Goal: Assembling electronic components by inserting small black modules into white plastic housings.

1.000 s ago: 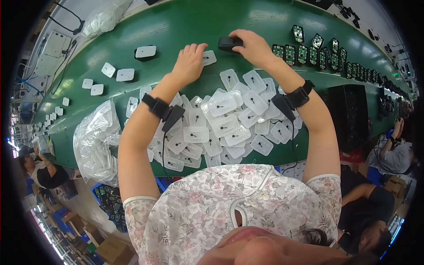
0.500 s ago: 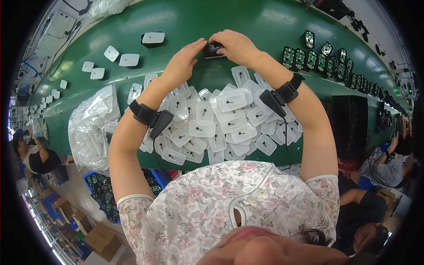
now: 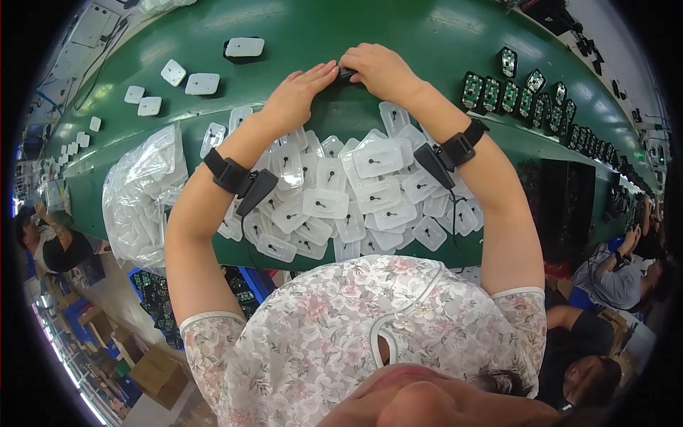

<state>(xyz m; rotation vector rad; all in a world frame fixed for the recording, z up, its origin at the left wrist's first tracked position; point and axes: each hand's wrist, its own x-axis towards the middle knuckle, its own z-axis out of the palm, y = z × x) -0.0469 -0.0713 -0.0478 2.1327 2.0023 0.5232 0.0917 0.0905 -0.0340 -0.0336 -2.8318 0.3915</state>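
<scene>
A small black plastic casing (image 3: 346, 75) lies between my hands at the middle of the far part of the bench, mostly covered by fingers. My right hand (image 3: 380, 70) is closed round it from the right, fingers bent over the casing. My left hand (image 3: 302, 91) reaches in from the left with its fingers stretched out and their tips against the casing's left side; its thumb is hidden. Below my hands spreads a heap of translucent white plastic covers (image 3: 326, 203), each with a small dark part at its middle. Both wrists wear a black strap with a small device.
Black casings with green circuit boards (image 3: 491, 94) stand in rows at the right. White-topped pieces (image 3: 203, 84) trail off to the left. A clear plastic bag (image 3: 142, 203) of covers sits at the left front, a black box (image 3: 567, 208) at the right. Other people sit on both sides.
The casing has turned or tilted between my hands, and less of it shows. My left fingers have bent slightly and moved nearer to the right hand. The view has shifted a little.
</scene>
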